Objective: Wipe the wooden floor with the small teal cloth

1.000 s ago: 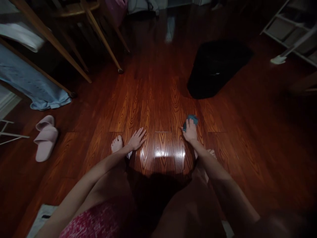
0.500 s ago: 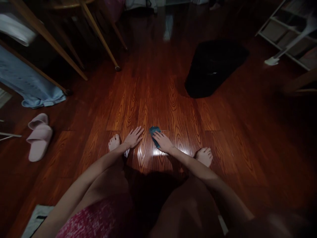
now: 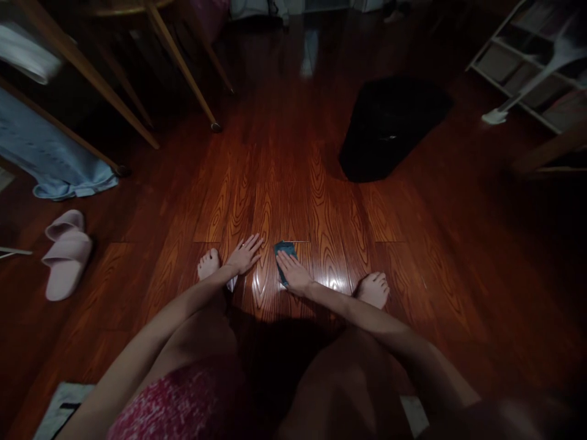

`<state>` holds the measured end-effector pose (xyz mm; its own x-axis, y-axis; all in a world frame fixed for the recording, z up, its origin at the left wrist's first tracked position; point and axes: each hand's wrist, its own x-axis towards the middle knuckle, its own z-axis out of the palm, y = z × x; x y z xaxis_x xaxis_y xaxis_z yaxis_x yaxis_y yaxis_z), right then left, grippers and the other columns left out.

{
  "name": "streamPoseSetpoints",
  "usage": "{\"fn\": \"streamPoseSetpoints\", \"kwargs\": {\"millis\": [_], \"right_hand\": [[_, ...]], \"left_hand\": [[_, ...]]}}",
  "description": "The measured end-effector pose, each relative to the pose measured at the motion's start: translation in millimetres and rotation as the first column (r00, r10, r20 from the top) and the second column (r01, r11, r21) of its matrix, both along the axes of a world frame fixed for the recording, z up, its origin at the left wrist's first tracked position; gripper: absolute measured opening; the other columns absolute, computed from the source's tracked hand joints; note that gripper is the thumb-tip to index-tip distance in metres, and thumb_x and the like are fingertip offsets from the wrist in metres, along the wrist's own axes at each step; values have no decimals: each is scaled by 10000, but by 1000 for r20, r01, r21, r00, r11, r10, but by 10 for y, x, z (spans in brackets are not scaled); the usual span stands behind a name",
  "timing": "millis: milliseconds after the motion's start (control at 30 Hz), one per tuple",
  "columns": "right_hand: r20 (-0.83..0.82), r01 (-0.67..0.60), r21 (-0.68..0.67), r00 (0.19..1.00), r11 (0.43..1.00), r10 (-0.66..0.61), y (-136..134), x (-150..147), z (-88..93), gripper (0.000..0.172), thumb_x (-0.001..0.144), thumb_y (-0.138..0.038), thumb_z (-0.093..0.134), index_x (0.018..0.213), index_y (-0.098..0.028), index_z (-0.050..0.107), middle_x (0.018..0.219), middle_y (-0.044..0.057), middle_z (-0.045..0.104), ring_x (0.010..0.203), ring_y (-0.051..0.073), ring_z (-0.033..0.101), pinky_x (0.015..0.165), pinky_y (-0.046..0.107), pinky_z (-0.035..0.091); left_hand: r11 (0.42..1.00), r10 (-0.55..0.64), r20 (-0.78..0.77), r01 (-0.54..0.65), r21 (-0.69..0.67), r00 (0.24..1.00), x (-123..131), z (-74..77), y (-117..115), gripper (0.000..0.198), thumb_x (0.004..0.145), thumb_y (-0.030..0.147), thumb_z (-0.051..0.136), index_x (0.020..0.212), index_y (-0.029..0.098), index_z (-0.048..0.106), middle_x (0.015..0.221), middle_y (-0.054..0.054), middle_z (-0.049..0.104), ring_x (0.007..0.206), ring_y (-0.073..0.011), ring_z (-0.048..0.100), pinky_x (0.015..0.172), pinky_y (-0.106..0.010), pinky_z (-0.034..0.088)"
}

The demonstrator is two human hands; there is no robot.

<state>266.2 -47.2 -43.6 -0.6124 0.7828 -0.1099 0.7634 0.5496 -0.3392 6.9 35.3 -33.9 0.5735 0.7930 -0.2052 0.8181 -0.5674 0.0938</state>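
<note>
My right hand (image 3: 294, 273) lies flat on a small dark teal cloth (image 3: 287, 247), pressing it against the wooden floor (image 3: 316, 220). Its fingers are stretched out, and the cloth shows beyond the fingertips and along their left side. To the left, my left hand (image 3: 245, 253) rests open with its fingers spread on the boards and nothing in it. A small pale item (image 3: 232, 283), too unclear to name, shows beneath my left wrist, beside my left foot (image 3: 209, 264).
A black bin (image 3: 389, 131) stands ahead on the right. Pink slippers (image 3: 68, 253) lie at the left, near light blue fabric (image 3: 68, 159) hanging to the floor. Wooden chair legs (image 3: 192, 79) stand at the upper left, a white shelf rack (image 3: 513, 64) at the upper right.
My right hand and the teal cloth have slid slightly toward me and to the left. The left hand stays almost where it was; the view has shifted slightly.
</note>
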Motion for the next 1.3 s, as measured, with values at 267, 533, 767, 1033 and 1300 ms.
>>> {"fn": "streamPoseSetpoints", "kwargs": {"millis": [267,533,767,1033,1300], "right_hand": [[61,255,58,964,965,-259,184,288,54,787,979,-391,463,1626,-41,185,1700,191,130,1576,322,80,1266,522,158],[-4,92,17,996,996,-92,-9,231,57,745,1014,-484,417,1611,-64,271,1690,185,200,1572,325,116,1264,521,168],[-27,56,30,998,998,-55,40,264,114,698,1003,-410,461,1611,-107,297,1686,145,248,1570,297,151,1262,504,193],[-6,67,37,998,997,-67,17,242,128,703,1006,-436,463,1606,-103,309,1682,146,260,1566,299,171,1259,492,204],[63,274,79,958,958,-280,106,280,111,740,960,-378,523,1619,-132,292,1684,152,238,1560,353,168,1254,557,180]], "left_hand": [[1000,10,6,-9,-21,1000,-3,-1,6,643,1073,478,304,1658,241,180,1715,-79,144,1574,-264,148,1248,-522,187],[999,23,-3,-23,-32,1000,-11,2,3,648,1071,481,309,1660,247,172,1716,-73,138,1577,-262,132,1249,-524,183],[999,26,-6,-27,-33,1000,7,17,3,641,1072,479,313,1656,245,192,1714,-78,151,1575,-262,144,1248,-528,183],[999,30,-6,-30,-31,1000,15,22,1,639,1072,483,310,1655,244,201,1713,-77,154,1574,-262,148,1248,-523,187],[999,20,9,-20,-36,1000,-4,22,16,659,1067,509,309,1662,273,153,1715,-55,149,1573,-269,150,1246,-526,199]]}}
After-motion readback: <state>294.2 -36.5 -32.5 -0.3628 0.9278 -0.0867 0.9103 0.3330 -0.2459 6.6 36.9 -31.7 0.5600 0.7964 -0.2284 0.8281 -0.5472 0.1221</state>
